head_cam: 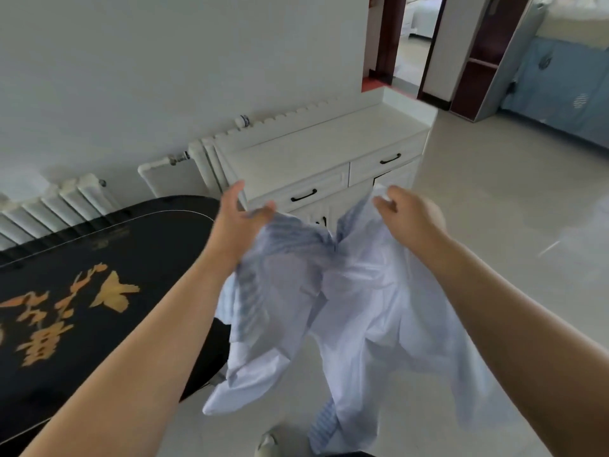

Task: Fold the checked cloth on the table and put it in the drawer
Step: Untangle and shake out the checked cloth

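Observation:
A pale blue-and-white checked cloth (349,308) hangs in the air between my hands, off the table and crumpled, its lower end trailing toward the floor. My left hand (239,216) pinches its upper left edge with the other fingers spread. My right hand (408,214) grips the upper right edge with curled fingers. The black table (99,291) with gold lettering lies to the left. Beyond the cloth stands a white cabinet (316,153) with two shut drawers, the left drawer (303,194) and the right drawer (390,159), each with a dark handle.
White radiators (59,202) line the wall behind the table and cabinet. Pale tiled floor (494,199) spreads to the right. A doorway (405,44) and a dark shelf unit (487,57) stand at the back right. A shoe tip (268,445) shows at the bottom.

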The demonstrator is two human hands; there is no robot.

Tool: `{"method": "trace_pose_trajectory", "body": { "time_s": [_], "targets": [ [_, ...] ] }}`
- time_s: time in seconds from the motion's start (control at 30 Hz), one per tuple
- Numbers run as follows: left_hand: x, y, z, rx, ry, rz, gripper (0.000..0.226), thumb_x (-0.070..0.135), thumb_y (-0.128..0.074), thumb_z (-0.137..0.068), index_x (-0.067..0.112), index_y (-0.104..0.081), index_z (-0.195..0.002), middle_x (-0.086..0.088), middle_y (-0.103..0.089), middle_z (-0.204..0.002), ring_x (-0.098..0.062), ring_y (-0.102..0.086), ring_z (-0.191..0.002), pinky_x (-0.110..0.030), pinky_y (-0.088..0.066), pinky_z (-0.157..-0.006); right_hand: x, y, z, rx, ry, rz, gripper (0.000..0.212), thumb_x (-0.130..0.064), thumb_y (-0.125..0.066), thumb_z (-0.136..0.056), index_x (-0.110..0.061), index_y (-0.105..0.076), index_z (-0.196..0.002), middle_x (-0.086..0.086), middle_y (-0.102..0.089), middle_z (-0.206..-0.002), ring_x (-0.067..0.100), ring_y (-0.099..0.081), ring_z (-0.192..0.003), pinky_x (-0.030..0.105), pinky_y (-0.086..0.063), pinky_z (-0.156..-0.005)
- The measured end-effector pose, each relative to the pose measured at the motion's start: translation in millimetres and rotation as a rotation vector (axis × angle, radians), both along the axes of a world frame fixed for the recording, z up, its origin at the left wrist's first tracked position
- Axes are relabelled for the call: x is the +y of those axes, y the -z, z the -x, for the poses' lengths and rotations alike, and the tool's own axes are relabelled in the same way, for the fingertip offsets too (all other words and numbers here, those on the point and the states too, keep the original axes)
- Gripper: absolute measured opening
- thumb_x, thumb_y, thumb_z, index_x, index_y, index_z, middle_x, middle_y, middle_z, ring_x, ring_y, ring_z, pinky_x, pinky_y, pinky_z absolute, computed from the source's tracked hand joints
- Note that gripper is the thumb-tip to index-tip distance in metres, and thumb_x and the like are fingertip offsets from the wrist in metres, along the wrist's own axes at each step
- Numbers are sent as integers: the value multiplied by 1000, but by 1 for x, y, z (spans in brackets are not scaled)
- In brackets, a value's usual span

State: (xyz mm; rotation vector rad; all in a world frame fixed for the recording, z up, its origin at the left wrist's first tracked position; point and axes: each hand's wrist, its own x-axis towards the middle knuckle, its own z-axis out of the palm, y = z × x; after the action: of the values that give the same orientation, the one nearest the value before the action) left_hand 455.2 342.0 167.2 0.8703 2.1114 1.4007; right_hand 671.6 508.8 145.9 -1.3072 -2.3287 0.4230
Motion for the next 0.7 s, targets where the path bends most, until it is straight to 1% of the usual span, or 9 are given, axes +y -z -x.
{"method": "trace_pose_trajectory", "body": {
  "time_s": [0.07,0.1,0.2,0.23,0.3,0.37,0.5,0.6,0.7],
  "targets": [
    [8,-11,-20,80,336,40,84,32,-70,-85,33,-18,-150,10,-58,-75,6,-51,-67,-7,-41,-75,-22,-4,25,88,-202,94,41,-41,-50,-93,-25,-31,-60,-1,-40,-56,24,-46,-60,31,-30,-53],
    [14,-13,-25,114,476,64,85,28,-71,-85,36,-17,-150,9,-59,-69,5,-51,-62,-6,-41,-71,-33,-7,37,141,-305,132,40,-39,-52,-93,-26,-33,-60,-2,-40,-54,19,-43,-56,32,-31,-54],
    [27,-26,-28,228,691,191,57,24,-70,-85,28,-46,-136,5,-65,-111,-4,-60,-100,-16,-43,-89,-52,-15,59,305,-468,216,31,-31,-54,-94,-20,-48,-65,-5,-45,-57,10,-42,-56,32,-35,-56],
    [29,-28,-26,270,701,221,36,25,-69,-86,23,-57,-120,5,-65,-106,-5,-59,-95,-15,-43,-85,-53,-16,62,364,-478,242,30,-28,-55,-94,-15,-50,-67,-4,-45,-58,9,-40,-57,31,-35,-57],
    [32,-24,-20,296,647,240,14,28,-68,-87,16,-61,-85,1,-58,-78,-8,-51,-69,-19,-41,-68,-51,-15,65,427,-475,295,32,-22,-55,-94,-7,-49,-67,5,-46,-60,8,-39,-59,32,-34,-58],
    [33,-12,-15,327,582,212,35,31,-69,-86,18,-45,-64,2,-41,-62,-10,-36,-56,-23,-31,-57,-48,-11,66,403,-437,328,30,-25,-53,-95,-17,-50,-67,-1,-48,-59,1,-40,-55,31,-36,-59],
    [36,-7,0,385,353,76,47,32,-68,-86,20,-34,-56,7,-34,-53,-5,-33,-48,-18,-28,-49,-40,6,58,281,-348,498,22,-37,-57,-92,-21,-47,-79,-6,-52,-64,-1,-49,-47,15,-40,-51],
    [40,-17,16,352,165,-36,49,36,-65,-88,19,-32,-56,4,-34,-52,-11,-33,-50,-27,-30,-53,-50,37,52,15,-278,588,35,-51,-68,-79,-25,-44,-75,-7,-55,-68,11,-51,-59,24,-42,-57],
    [42,-24,18,324,69,-98,48,38,-64,-88,20,-32,-57,6,-35,-53,-10,-33,-50,-25,-29,-51,-80,62,56,77,-84,588,34,-51,-64,-77,-27,-45,-91,-8,-58,-88,19,-58,-76,34,-44,-66]
  ]
}}
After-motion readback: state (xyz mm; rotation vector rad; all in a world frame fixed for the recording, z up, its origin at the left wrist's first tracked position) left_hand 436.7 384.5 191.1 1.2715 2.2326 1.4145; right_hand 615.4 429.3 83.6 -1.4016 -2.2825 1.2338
